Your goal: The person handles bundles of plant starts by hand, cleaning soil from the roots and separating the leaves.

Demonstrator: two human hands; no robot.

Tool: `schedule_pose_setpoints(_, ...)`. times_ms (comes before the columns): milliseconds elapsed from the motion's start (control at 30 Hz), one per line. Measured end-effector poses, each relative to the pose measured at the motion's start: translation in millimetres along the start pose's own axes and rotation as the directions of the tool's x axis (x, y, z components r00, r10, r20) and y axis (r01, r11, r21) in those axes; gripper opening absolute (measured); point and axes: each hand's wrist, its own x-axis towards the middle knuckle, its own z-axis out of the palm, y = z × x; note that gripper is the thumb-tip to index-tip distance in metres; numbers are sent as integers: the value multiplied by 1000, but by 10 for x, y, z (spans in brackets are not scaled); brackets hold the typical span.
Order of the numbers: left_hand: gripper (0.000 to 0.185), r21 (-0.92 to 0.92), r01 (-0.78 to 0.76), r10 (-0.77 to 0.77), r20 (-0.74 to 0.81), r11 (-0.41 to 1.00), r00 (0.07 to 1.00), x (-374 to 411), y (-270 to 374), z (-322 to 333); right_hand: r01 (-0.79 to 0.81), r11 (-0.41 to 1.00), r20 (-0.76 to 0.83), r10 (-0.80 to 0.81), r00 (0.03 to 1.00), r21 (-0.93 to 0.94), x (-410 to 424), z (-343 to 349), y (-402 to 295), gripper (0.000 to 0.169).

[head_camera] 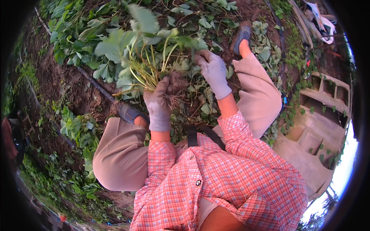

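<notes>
My left hand [157, 101], in a soil-stained light glove, grips a strawberry plant [149, 66] by the base of its stems. A clump of dark, fibrous roots [177, 83] sticks out to the right of the thumb. The plant's upper leaves [141, 21] are blurred. My right hand [214, 72], gloved the same way, is raised to the right of the plant. Its bent fingertips meet the lower edge of a blurred leaf [193, 43]; whether they pinch it is unclear. Below both hands lie more strawberry plants with limp leaves [206, 108].
Heaped leafy plants [86, 37] cover the soil at the upper left. A dark hose [95, 83] runs towards my left shoe [130, 113]; my right shoe [242, 36] is among leaves. Concrete blocks [315, 124] stand at the right, below a white container [328, 30].
</notes>
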Motion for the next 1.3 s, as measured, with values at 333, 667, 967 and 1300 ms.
schedule_pose_setpoints(333, 26, -13, 34, -33, 33, 999, 999, 20, -20, -48, -225, 464, 303, -99, 948, 857, -102, 64, -551, 25)
schedule_pose_setpoints(667, 23, 62, -187, 187, 2, 980, 982, -6, -113, -71, 226, 958, -128, -205, 970, 178, -524, 319, -650, 25)
schedule_pose_setpoints(967, 25, -31, -131, 129, -39, 991, 991, 139, -36, -195, 24, 1000, -54, -24, 998, -9, -472, 82, -295, 17)
schedule_pose_setpoints(1300, 42, -231, 278, -170, 398, 932, 902, 97, -167, -347, -534, 266, 572, -90, 815, 803, -197, 279, -283, 37)
